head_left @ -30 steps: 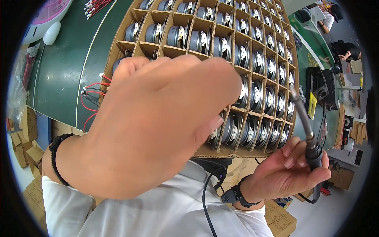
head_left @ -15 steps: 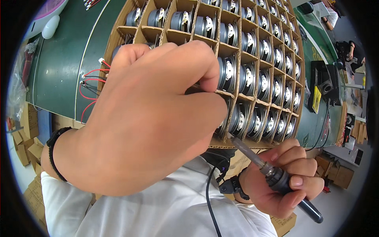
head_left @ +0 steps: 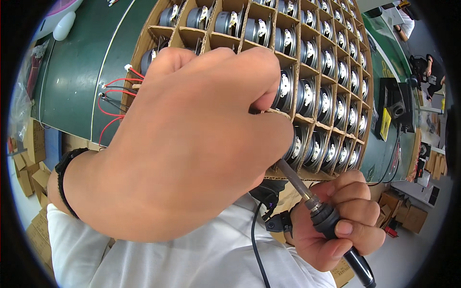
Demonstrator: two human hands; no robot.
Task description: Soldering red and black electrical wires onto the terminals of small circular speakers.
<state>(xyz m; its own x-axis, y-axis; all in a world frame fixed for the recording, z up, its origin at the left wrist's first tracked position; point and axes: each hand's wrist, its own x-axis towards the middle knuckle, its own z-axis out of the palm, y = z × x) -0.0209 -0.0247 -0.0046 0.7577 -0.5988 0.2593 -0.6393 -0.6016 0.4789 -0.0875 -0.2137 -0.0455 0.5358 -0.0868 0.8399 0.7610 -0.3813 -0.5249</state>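
Note:
A soldering iron (head_left: 324,219) with a black handle is gripped in my right hand (head_left: 357,211), its metal shaft pointing up and left. The tip is hidden behind my left hand (head_left: 192,139), which hangs over the near left part of a cardboard divider tray (head_left: 192,36). Its fingers are curled in, and whatever they pinch is out of sight. Small round speakers (head_left: 307,92) with silver rims and pale terminal strips stand on edge in the tray's cells. Red and black wires (head_left: 111,114) with white connectors stick out at the tray's left edge, beside my left hand.
The tray rests on a green table (head_left: 67,91). To its right stands a black box-shaped device (head_left: 397,103) with a yellow piece and a cable. Cardboard boxes (head_left: 34,149) lie on the floor at left. Another person (head_left: 426,72) is at the far right.
My left hand has shifted slightly right relative to the view, along with the tray. The soldering iron has moved a little left and down, and its tip has gone behind my left hand.

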